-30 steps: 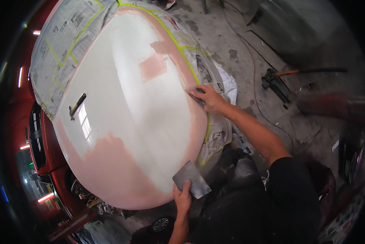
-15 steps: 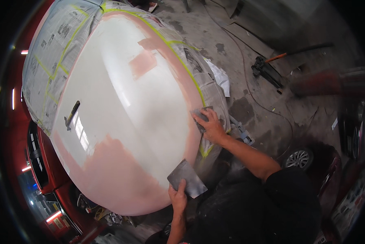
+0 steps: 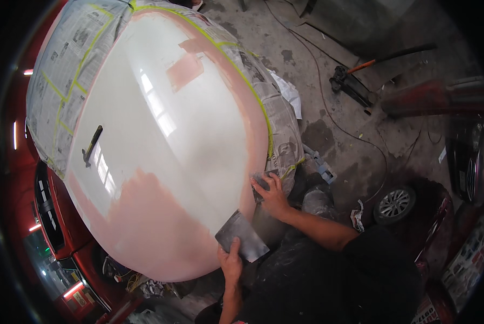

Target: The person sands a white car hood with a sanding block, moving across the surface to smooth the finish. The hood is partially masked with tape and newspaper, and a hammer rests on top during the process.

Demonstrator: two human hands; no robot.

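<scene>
My left hand point(image 3: 230, 263) grips a stiff-looking grey rectangular sheet point(image 3: 242, 236) by its near edge, thumb on top. The sheet slants over the near right edge of a car hood point(image 3: 198, 146). The hood is white with pinkish filler patches along its border and a large one at the near left. At the right edge, my right hand point(image 3: 273, 195) is closed on a smaller dark grey piece of what looks like sandpaper point(image 3: 264, 177), fingertips on top of it. Its underside, and whether it touches the hood, are hidden.
Newspaper point(image 3: 271, 102) held by yellow-green tape covers the car beside the hood. A hammer point(image 3: 93, 146) lies on the hood's left part. On the floor to the right are a floor jack point(image 3: 350, 89), a thin hose point(image 3: 328, 105) and a wheel point(image 3: 394, 205). A red vehicle point(image 3: 63, 216) stands at left.
My right hand has slid toward me along the hood's right edge, with the dark piece still in it. My left hand keeps its grip on the grey sheet; the whole view has shifted slightly.
</scene>
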